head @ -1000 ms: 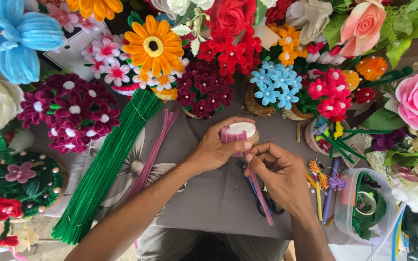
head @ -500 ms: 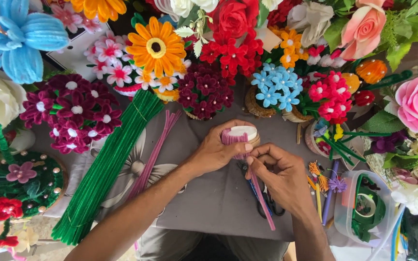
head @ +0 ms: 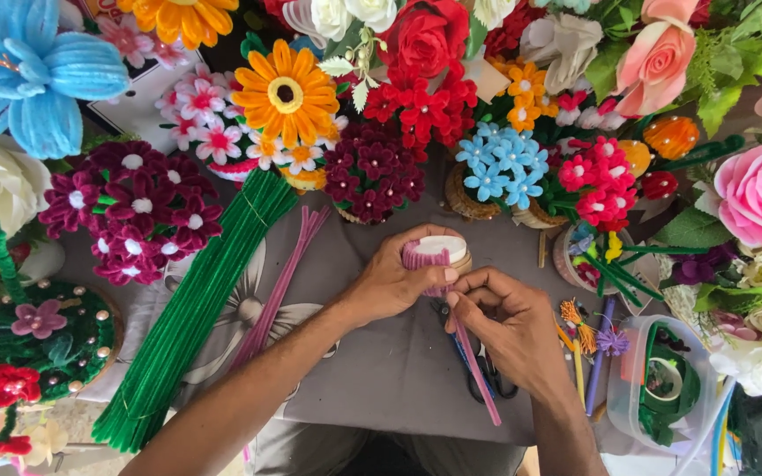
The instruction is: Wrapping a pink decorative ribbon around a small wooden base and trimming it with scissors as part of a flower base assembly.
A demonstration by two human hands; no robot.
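Note:
My left hand [head: 392, 284] grips a small round white roll [head: 442, 249] with a pink pipe cleaner wound over it [head: 423, 256]. My right hand [head: 509, 329] pinches the loose end of that pink pipe cleaner [head: 475, 375] just below the roll, and the free tail runs down toward me. Both hands meet above the grey cloth [head: 390, 370] in the middle of the table. Dark scissors [head: 489, 377] lie partly hidden under my right hand.
A thick bundle of green pipe cleaners [head: 194, 308] lies diagonally at left, with a few pink ones [head: 280, 286] beside it. Pipe-cleaner flowers in many colours ring the cloth. A clear tub with green tape rolls [head: 663, 383] stands at the right.
The hands stay in the same place. My right hand's fingers have shifted slightly on the pink pipe cleaner beside the roll.

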